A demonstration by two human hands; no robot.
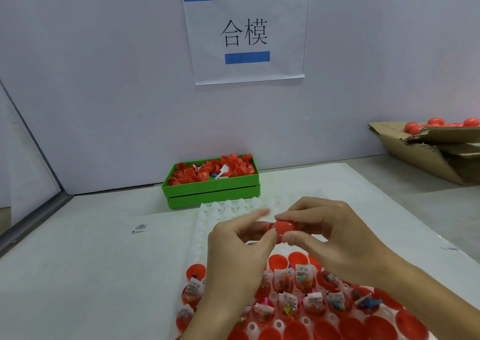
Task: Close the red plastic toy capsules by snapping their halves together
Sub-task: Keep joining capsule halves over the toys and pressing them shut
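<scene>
One red capsule (285, 229), two hands pinching.

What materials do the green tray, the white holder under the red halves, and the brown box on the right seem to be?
Green tray: rigid plastic, evenly coloured, moulded ribs. White holder: probably thin translucent plastic, formed into bumps. Brown box: corrugated cardboard, matt, torn flaps.

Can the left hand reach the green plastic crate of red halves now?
Probably not right away: the left hand and right hand both grip a red plastic capsule. Nothing blocks the way to the green plastic crate.
</scene>
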